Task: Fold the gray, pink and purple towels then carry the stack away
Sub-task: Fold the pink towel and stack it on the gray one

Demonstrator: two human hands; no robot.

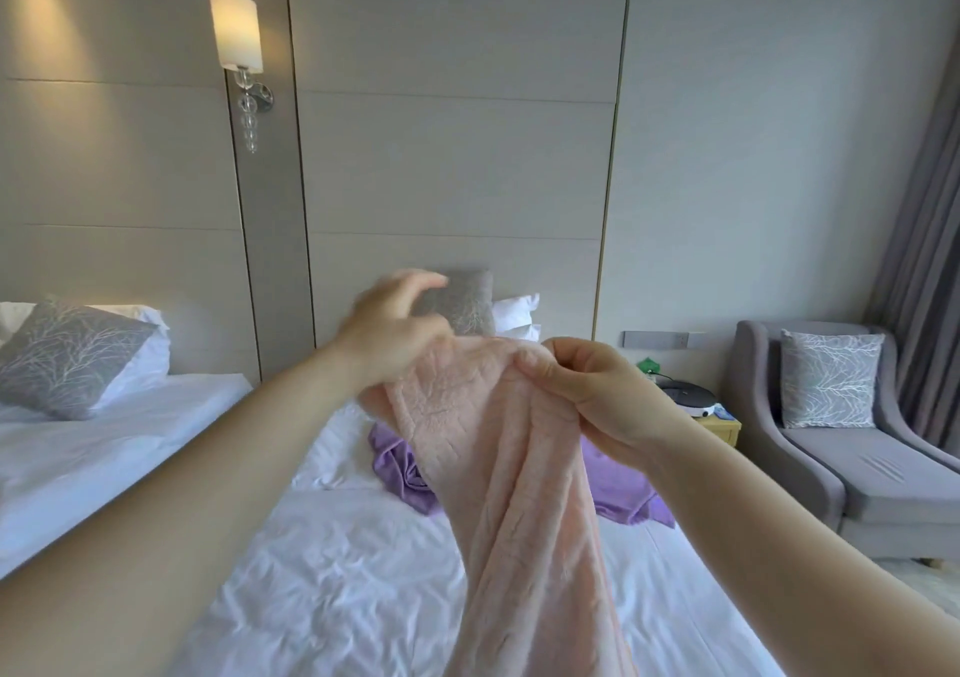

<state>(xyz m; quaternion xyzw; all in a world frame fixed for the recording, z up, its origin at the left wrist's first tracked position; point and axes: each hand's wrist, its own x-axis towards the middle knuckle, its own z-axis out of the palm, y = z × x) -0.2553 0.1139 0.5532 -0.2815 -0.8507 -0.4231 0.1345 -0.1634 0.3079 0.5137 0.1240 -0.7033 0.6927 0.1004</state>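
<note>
Fingers (545,367) of the right hand (597,395) pinching the top edge of a fluffy pale-pink fleece towel (509,468), cloth hanging from them toward 6 o'clock, left hand (395,328) blurred at 10 o'clock by the towel's upper corner, fingers curved, grip impossible to tell, crumpled purple towel (400,468) on white-sheeted bed (337,572) behind

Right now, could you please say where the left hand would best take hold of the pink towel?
Probably the top edge of the pink towel, left of where the right hand pinches it, approached from the left. It hangs bunched from that pinch, so a second grip on the same edge would spread it.
</note>
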